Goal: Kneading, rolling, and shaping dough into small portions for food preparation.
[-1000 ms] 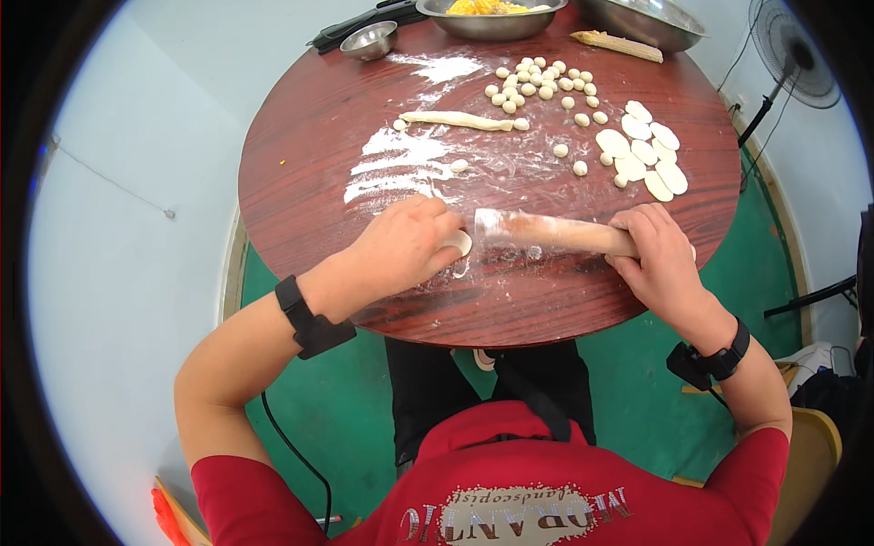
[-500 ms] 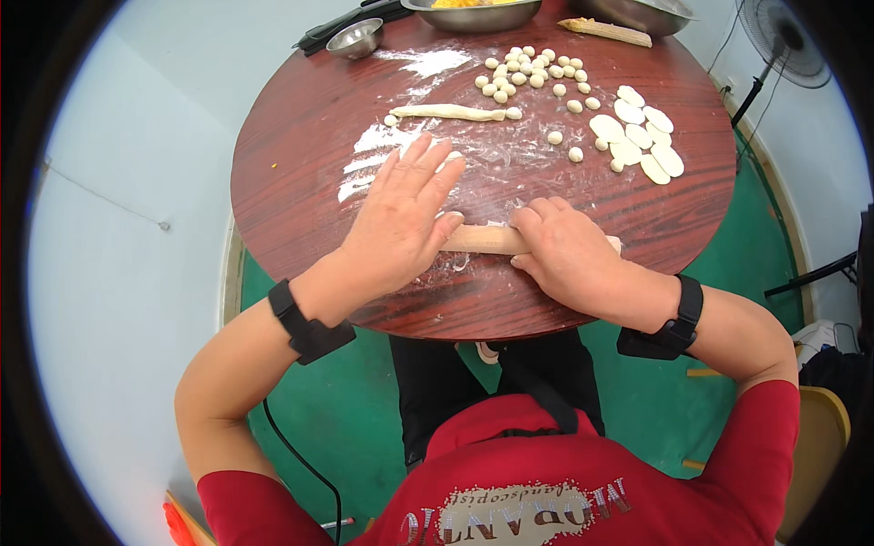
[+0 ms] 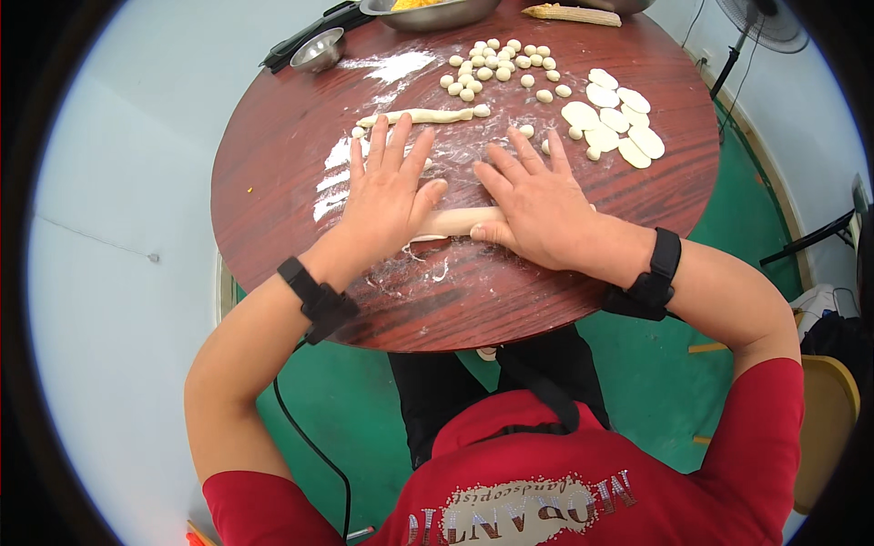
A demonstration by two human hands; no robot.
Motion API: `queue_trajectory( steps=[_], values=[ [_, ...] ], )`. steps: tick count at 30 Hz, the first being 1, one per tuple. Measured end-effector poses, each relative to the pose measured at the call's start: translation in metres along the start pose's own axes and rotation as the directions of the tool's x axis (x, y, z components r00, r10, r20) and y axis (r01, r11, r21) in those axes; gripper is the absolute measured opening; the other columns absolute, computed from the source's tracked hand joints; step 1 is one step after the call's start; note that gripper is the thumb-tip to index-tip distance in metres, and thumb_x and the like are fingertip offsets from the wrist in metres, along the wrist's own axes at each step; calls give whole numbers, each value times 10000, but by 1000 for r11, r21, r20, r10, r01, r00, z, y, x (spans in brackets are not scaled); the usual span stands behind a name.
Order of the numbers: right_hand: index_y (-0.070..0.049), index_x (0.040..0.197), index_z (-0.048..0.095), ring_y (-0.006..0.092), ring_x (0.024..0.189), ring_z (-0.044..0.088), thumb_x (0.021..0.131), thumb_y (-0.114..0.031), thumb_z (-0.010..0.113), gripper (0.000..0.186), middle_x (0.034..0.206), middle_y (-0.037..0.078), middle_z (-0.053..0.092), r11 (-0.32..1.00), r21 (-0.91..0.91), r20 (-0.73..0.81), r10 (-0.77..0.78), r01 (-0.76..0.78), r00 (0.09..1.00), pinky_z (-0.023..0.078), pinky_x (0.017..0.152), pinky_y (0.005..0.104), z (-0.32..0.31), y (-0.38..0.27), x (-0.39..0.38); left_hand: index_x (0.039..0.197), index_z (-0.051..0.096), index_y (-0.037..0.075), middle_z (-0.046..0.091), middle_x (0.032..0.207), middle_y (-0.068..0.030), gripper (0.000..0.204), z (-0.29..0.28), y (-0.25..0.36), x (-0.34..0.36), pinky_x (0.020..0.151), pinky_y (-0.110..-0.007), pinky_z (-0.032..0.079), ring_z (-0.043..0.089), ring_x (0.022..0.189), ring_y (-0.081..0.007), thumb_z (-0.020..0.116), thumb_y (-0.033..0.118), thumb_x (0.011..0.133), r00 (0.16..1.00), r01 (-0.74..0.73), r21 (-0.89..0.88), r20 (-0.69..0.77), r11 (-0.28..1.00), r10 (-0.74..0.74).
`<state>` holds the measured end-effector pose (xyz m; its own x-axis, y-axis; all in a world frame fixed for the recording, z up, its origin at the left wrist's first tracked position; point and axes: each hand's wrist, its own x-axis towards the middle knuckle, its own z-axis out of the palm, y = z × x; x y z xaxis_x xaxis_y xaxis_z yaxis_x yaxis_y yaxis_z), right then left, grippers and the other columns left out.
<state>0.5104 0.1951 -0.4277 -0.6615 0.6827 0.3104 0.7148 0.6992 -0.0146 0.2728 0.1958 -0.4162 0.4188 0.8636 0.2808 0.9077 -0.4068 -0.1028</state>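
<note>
A pale wooden rolling pin (image 3: 462, 220) lies crosswise near the front of the round table. My left hand (image 3: 386, 196) rests palm down over its left end, fingers stretched forward. On its right part my right hand (image 3: 546, 211) lies flat, fingers spread and thumb out to the side. The thin edge of a piece of dough (image 3: 428, 238) shows under the pin by my left thumb; the rest is hidden. Beyond my left fingertips is a long dough rope (image 3: 421, 117). Small dough balls (image 3: 492, 62) cluster behind, a few close to my right fingertips. Flattened dough rounds (image 3: 602, 97) lie to the right.
White flour (image 3: 401, 65) is smeared over the dark red wooden table (image 3: 282, 155). At the far edge are a small metal bowl (image 3: 319, 52), a large metal basin (image 3: 437, 14) with yellow food, and a ridged, tapered pale stick (image 3: 574, 14). A fan (image 3: 763, 20) stands beyond.
My right hand has gone from fingers curled round the rolling pin to lying flat with fingers spread. Dough now shows under the pin. The whole view has shifted slightly.
</note>
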Motion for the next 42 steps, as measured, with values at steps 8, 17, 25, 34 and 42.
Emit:
queue_trajectory(
  steps=[8,17,25,34,42],
  values=[
    [-48,1453,401,403,1442,237,849,-596,587,837,1470,202,410,976,141,144,-187,167,972,125,1121,677,-27,-29,-52,1511,217,-16,153,1577,-266,752,-35,32,-64,1139,-631,39,99,1464,-471,456,428,953,977,-122,-135,159,983,143],
    [-42,1464,379,416,1452,207,924,-624,445,798,1507,227,350,995,-47,209,-76,88,975,91,1137,663,-11,7,15,1530,236,72,165,1588,-222,680,4,-6,3,1138,-642,40,79,1478,-433,431,434,989,1000,-22,13,7,1000,21],
    [-59,1491,343,417,1453,202,907,-649,444,836,1507,221,361,977,6,236,-208,213,949,90,1134,661,-24,-11,-21,1499,266,8,211,1559,-254,727,-20,22,-39,1122,-661,70,118,1465,-443,474,448,959,992,-36,-80,120,996,46],
    [-61,1498,325,429,1462,172,908,-630,469,832,1529,229,313,987,108,314,-146,117,938,103,1138,661,-27,-12,-15,1522,190,-4,186,1573,-248,773,-18,18,-37,1138,-632,51,107,1471,-446,490,412,944,993,-41,-185,106,982,61],
    [-55,1499,317,425,1459,183,907,-634,471,842,1525,223,323,984,88,335,-175,154,926,104,1142,651,-27,-13,-11,1522,188,-5,184,1581,-229,743,-17,11,-35,1152,-601,56,85,1482,-426,417,446,977,998,-38,-170,52,985,47]
  ],
)
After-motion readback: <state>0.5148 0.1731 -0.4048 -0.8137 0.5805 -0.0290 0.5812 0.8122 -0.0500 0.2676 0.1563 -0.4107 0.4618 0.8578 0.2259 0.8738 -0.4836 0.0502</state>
